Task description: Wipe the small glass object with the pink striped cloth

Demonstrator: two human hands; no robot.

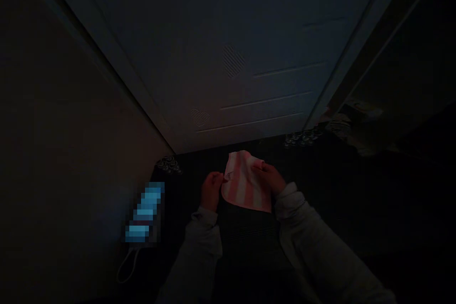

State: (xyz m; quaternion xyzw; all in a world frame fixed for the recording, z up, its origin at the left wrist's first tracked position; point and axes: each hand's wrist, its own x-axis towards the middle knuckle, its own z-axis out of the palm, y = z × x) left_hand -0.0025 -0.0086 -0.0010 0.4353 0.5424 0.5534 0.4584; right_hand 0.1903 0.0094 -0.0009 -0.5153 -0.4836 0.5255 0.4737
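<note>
A small pink-and-white striped cloth hangs between my two hands over the dark surface. My left hand pinches its left edge, close to a small tag or mark on the fabric. On the other side, my right hand grips the upper right edge, with the thumb lying over the cloth. The cloth is spread but slightly creased, its lower edge hanging loose. Light long sleeves cover both my forearms. The scene is very dim, so fine detail of the fingers is hard to make out.
A pale door or panel with embossed hearts and lines stands ahead. At left, a lit, pixelated device with a cord loop lies by the wall. Shiny round clusters sit near the panel's base. Blurred objects are at right.
</note>
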